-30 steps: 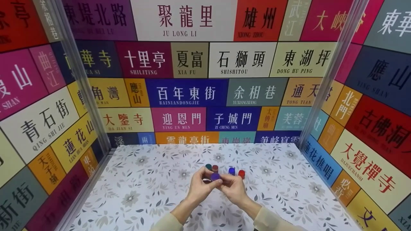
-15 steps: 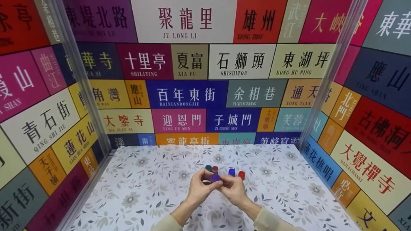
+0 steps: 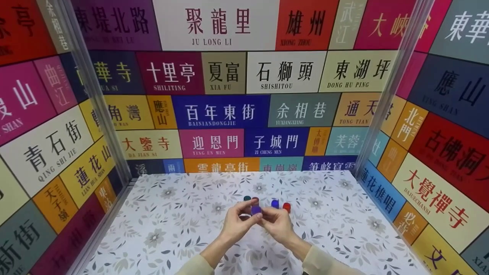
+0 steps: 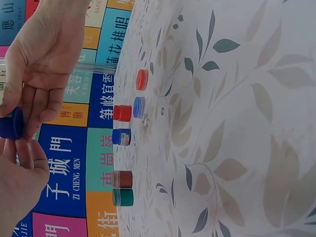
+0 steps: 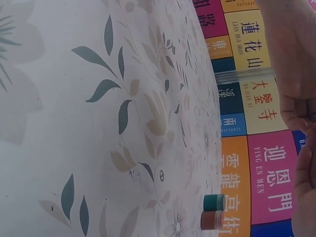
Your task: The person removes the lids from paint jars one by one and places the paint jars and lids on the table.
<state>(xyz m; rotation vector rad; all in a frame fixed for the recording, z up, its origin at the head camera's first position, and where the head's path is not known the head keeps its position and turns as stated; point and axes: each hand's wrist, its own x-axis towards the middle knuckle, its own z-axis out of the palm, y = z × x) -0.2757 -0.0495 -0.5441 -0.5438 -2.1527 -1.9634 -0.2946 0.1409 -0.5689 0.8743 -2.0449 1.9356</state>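
Both hands, left hand (image 3: 236, 225) and right hand (image 3: 278, 225), pinch the purple cap (image 3: 256, 209) between their fingers; a slip could drop it onto the little bottles (image 3: 255, 199) below.

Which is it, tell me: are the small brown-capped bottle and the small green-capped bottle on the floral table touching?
Touching. In the left wrist view the brown-capped bottle and green-capped bottle sit side by side with no gap visible; the right wrist view shows the same.

Smooth plastic purple cap (image 3: 256, 209); matt floral-printed tabletop (image 3: 172, 229); glossy printed walls (image 3: 57, 145).
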